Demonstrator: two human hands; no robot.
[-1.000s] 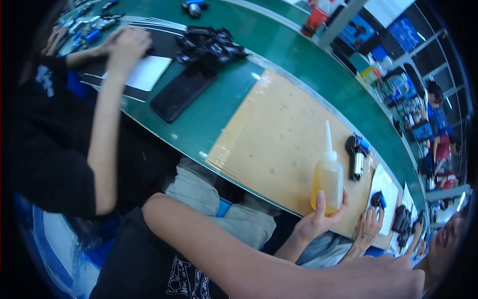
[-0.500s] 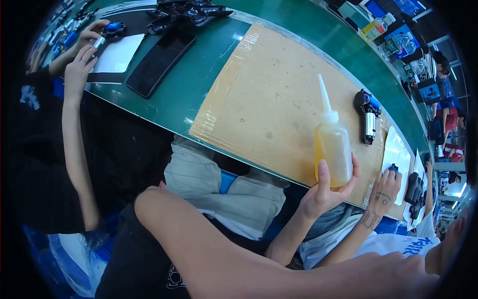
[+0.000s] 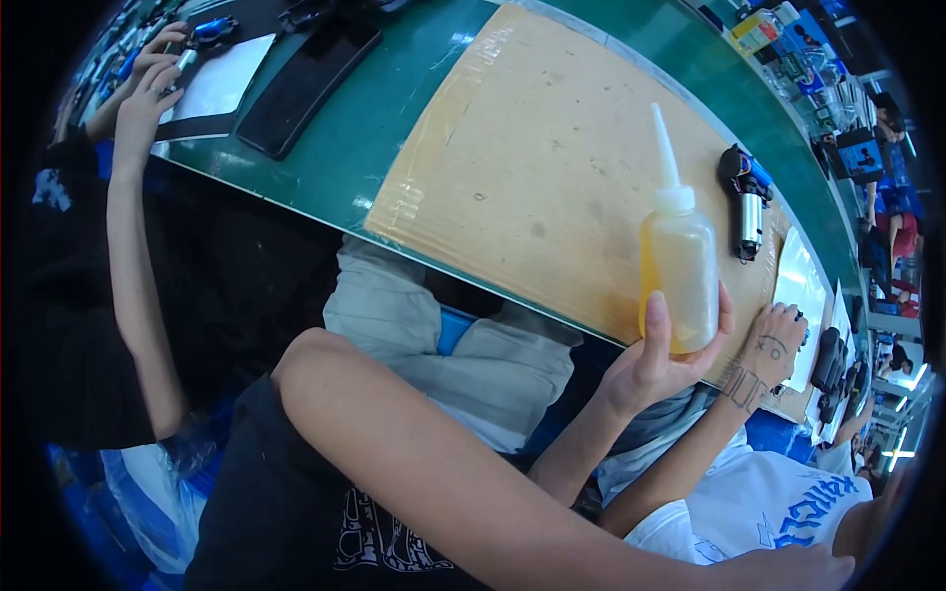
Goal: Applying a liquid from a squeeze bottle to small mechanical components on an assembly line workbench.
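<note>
A translucent squeeze bottle [image 3: 680, 266] of yellowish liquid, with a long pointed white nozzle, stands nearly upright in my right hand [image 3: 641, 374]. My thumb presses its left side near the base and a finger runs up the right side. It is over the cardboard sheet's near right part. My left forearm crosses low in front of me; my left hand [image 3: 803, 563] lies at the lower right rim, its fingers too dark to make out. Beyond the bottle lies a small device [image 3: 747, 202] with a black body, blue part and silver cylinder.
The brown cardboard sheet [image 3: 532, 148] covers the green table [image 3: 330, 182]. A black phone [image 3: 310, 84] lies left of it. On the left, a co-worker's hands [image 3: 153, 84] hold a similar blue-and-silver part. At right, another person's tattooed hand [image 3: 777, 345] rests by white paper [image 3: 803, 261].
The whole view has shifted, so the table sits higher in the picture. The bottle remains in my right hand at about the same place over the cardboard. My left hand appears slightly lower.
</note>
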